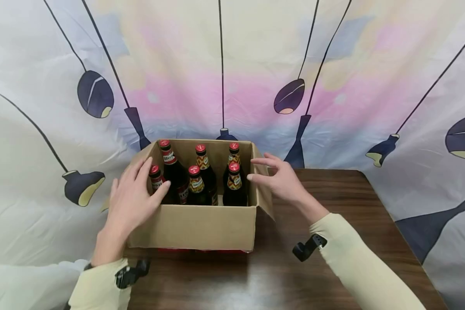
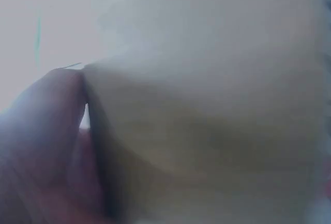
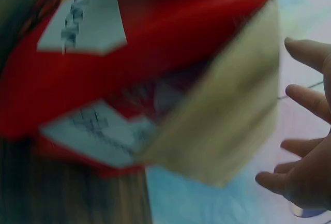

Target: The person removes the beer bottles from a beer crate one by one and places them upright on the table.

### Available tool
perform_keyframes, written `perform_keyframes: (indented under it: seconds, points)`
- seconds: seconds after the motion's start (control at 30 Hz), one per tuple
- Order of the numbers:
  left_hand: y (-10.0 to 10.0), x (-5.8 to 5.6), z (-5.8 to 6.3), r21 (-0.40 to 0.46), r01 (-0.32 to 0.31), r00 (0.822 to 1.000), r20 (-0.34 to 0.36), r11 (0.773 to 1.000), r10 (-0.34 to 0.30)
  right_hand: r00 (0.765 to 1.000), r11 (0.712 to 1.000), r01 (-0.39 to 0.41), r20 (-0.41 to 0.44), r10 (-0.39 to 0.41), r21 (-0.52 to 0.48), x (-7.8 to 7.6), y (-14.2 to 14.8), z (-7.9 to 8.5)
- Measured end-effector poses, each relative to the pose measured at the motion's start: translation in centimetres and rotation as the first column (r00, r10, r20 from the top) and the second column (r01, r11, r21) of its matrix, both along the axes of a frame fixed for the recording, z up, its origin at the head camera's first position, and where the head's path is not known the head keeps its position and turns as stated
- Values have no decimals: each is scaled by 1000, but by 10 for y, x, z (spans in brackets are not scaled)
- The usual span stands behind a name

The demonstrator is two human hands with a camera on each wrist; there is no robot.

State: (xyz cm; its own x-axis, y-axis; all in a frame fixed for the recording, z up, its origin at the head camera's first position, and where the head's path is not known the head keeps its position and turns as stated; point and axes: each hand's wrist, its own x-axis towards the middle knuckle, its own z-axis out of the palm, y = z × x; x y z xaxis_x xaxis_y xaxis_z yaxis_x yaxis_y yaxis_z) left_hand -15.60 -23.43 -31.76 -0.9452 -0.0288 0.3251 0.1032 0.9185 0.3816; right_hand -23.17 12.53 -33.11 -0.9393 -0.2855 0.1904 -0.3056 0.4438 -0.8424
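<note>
A cardboard box [image 1: 193,226] stands on the wooden table with its top open and its flaps folded outward. Several dark beer bottles [image 1: 196,185] with red caps and patterned neck labels stand upright inside. My left hand [image 1: 129,202] lies along the left side of the box, thumb over the near-left corner. In the left wrist view the thumb [image 2: 49,125] is beside a blurred cardboard flap [image 2: 217,105]. Across the box, my right hand [image 1: 277,176] has its fingertips at the right rim, fingers extended. The right wrist view shows those fingers spread beside the right flap [image 3: 227,100].
The brown wooden table [image 1: 321,202] extends to the right and in front of the box. Behind it hangs a pale cloth [image 1: 255,56] printed with dark lamps. In the right wrist view the box's outer wall [image 3: 191,32] is red with white panels.
</note>
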Motion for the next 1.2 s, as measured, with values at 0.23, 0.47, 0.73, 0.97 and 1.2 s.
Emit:
perform_keyframes:
  seconds: [0.23,0.47,0.73,0.97,1.2]
  points:
    - [-3,12,-42,271,-102,945,-273,957,178,994,997,36,108,-29,-63,4,-27,-9]
    - [0,12,-64,420,-42,860,-447,906,248,973,990,105,215,-83,-93,7,-40,-7]
    - [5,16,-74,554,-50,863,-395,831,315,948,988,114,308,-76,-106,7,-51,-6]
    - [9,17,-80,595,-23,879,-371,803,299,945,990,138,303,-124,-23,7,-54,0]
    - [10,20,-83,651,-7,879,-358,759,316,947,991,131,295,-126,3,5,-61,2]
